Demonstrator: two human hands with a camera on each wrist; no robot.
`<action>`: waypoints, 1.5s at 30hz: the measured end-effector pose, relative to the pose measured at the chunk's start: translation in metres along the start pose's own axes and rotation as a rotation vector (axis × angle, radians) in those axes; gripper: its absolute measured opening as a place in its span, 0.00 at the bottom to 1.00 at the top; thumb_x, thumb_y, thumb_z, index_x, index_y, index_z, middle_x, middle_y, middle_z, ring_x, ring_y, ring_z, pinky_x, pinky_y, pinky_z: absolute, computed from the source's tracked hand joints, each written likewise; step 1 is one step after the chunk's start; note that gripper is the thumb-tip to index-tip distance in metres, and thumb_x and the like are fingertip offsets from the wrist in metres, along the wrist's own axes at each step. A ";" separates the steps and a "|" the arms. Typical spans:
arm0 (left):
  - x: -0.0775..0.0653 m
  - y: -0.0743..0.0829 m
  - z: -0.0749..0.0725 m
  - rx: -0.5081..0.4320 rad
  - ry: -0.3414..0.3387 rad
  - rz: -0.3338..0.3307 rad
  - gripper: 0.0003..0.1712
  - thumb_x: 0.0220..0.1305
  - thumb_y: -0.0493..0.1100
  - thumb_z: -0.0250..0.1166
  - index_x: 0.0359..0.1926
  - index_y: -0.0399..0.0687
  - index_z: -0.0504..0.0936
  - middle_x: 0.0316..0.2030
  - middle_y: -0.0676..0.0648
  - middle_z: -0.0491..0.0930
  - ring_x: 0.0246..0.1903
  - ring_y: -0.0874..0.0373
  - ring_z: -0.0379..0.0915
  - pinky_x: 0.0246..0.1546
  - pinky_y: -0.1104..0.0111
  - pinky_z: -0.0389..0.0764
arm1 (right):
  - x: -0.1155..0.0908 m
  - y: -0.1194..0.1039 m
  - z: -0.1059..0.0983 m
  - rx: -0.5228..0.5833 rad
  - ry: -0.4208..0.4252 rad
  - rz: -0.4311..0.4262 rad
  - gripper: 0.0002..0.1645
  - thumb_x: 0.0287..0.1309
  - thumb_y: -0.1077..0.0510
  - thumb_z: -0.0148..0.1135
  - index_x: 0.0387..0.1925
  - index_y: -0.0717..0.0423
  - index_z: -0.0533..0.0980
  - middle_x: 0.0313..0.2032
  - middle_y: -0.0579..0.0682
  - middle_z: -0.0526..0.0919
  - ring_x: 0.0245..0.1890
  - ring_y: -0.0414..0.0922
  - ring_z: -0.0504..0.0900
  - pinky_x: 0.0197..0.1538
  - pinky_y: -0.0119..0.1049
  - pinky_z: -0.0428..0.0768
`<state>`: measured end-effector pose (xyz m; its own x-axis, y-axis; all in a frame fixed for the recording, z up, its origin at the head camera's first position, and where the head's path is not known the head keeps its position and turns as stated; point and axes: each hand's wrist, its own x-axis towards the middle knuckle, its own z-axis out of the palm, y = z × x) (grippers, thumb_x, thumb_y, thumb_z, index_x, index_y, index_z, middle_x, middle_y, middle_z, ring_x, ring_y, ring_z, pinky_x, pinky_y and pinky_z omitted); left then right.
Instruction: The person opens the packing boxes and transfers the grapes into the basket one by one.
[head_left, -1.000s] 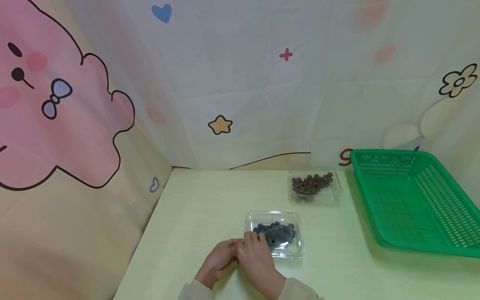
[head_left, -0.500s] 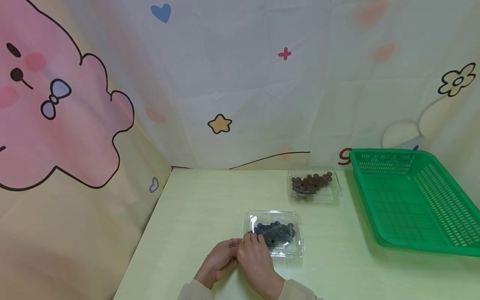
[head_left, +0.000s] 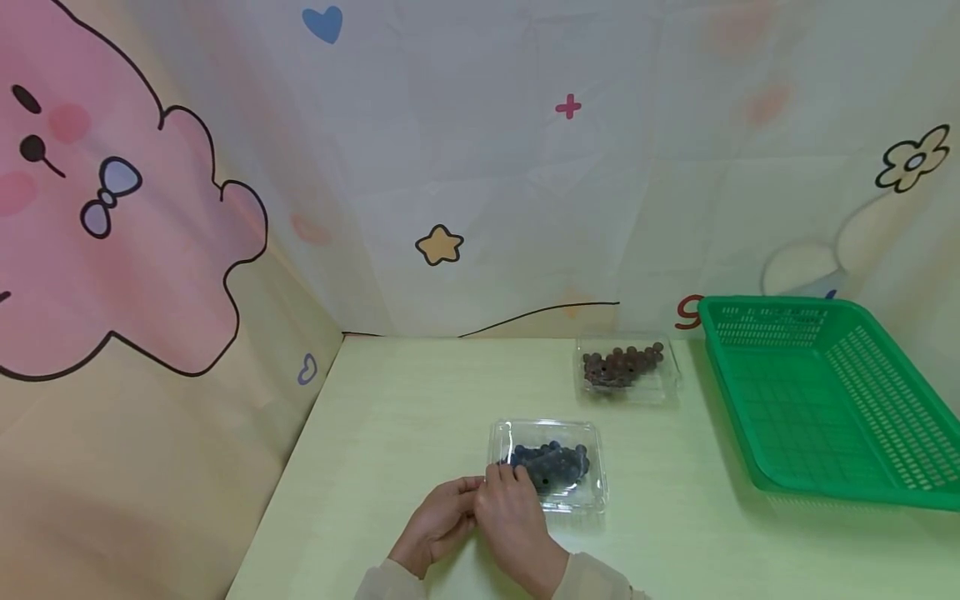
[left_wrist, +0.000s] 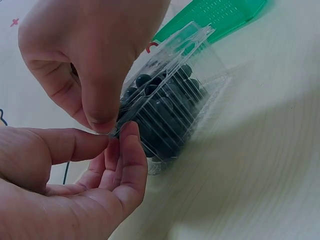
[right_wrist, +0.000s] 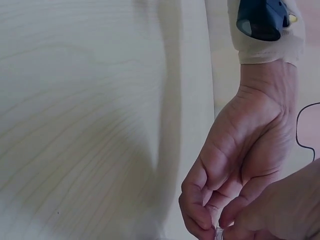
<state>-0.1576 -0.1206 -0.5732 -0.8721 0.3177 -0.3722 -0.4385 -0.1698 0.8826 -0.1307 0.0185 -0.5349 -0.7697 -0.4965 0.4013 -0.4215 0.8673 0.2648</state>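
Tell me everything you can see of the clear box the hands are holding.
The clear box is rectangular and looks like thin, shiny plastic, with ribbed walls and a narrow rim. Dark, round, grape-like fruit shows inside. It sits upright on the pale table, left of the green basket. The left hand and right hand pinch its edge near the front left corner; whether it is fully latched, I can't tell.

A hand could pass over the table (head_left: 375, 417) left of the near clear box (head_left: 558, 432) or between it and the green basket (head_left: 787, 400), whose raised rim bars the right, while the far clear box (head_left: 660, 392) obstructs the back and the left hand (head_left: 442, 521) and right hand (head_left: 513, 517) block the near-left corner.
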 end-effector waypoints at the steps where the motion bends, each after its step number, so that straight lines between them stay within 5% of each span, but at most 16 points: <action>1: 0.000 0.000 0.000 -0.004 -0.004 0.004 0.19 0.74 0.32 0.58 0.60 0.22 0.71 0.42 0.46 0.80 0.37 0.61 0.75 0.38 0.73 0.78 | 0.000 0.000 0.000 0.004 -0.003 0.005 0.08 0.49 0.56 0.75 0.23 0.55 0.84 0.24 0.48 0.73 0.29 0.45 0.74 0.33 0.38 0.70; 16: -0.002 0.001 0.004 -0.020 -0.024 0.022 0.19 0.73 0.31 0.55 0.59 0.20 0.71 0.41 0.47 0.80 0.38 0.62 0.75 0.39 0.73 0.79 | -0.001 0.003 0.004 0.044 0.019 0.033 0.08 0.47 0.57 0.76 0.24 0.55 0.83 0.25 0.48 0.72 0.30 0.46 0.75 0.33 0.38 0.71; 32: -0.001 0.002 0.008 0.024 0.041 0.028 0.18 0.74 0.32 0.57 0.59 0.23 0.74 0.40 0.48 0.82 0.37 0.61 0.76 0.39 0.73 0.80 | -0.005 0.005 0.007 0.169 0.091 0.081 0.07 0.53 0.61 0.73 0.30 0.57 0.80 0.30 0.51 0.72 0.34 0.50 0.72 0.40 0.44 0.76; 40: 0.001 0.001 0.013 0.070 0.079 0.065 0.13 0.74 0.32 0.59 0.53 0.26 0.79 0.36 0.50 0.81 0.34 0.62 0.76 0.37 0.73 0.79 | -0.006 0.006 0.017 0.196 0.122 0.116 0.04 0.66 0.62 0.54 0.40 0.57 0.74 0.36 0.53 0.72 0.38 0.52 0.72 0.42 0.46 0.74; 45: 0.002 0.001 0.015 0.093 0.120 0.062 0.14 0.71 0.34 0.62 0.52 0.26 0.80 0.33 0.50 0.80 0.31 0.62 0.74 0.33 0.73 0.77 | -0.006 0.008 0.019 0.151 0.101 0.140 0.06 0.65 0.59 0.61 0.40 0.59 0.75 0.36 0.54 0.73 0.39 0.53 0.72 0.42 0.46 0.74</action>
<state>-0.1563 -0.1063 -0.5684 -0.9189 0.1943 -0.3433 -0.3662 -0.0967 0.9255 -0.1387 0.0293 -0.5516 -0.7771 -0.3649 0.5128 -0.3863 0.9198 0.0691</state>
